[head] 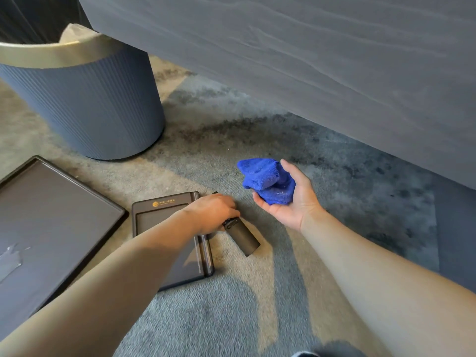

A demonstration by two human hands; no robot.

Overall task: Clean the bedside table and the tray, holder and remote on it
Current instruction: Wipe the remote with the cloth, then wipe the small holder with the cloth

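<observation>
- We see the remote point(240, 238) on the carpet, just right of the holder point(164, 222); our left hand point(211, 213) closes its grip around it.
- Our right hand point(286, 194) cups the blue cloth point(268, 180).
- The tray point(51, 215) lies far left.
- Next, we judge: lift and wipe.

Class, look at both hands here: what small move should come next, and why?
Probably lift the dark, slim remote off the grey carpet and bring it to the bunched blue microfibre cloth. The left hand is already closed around the remote's upper end beside the flat dark holder, while the right hand cups the cloth, palm up, apart from it.
</observation>
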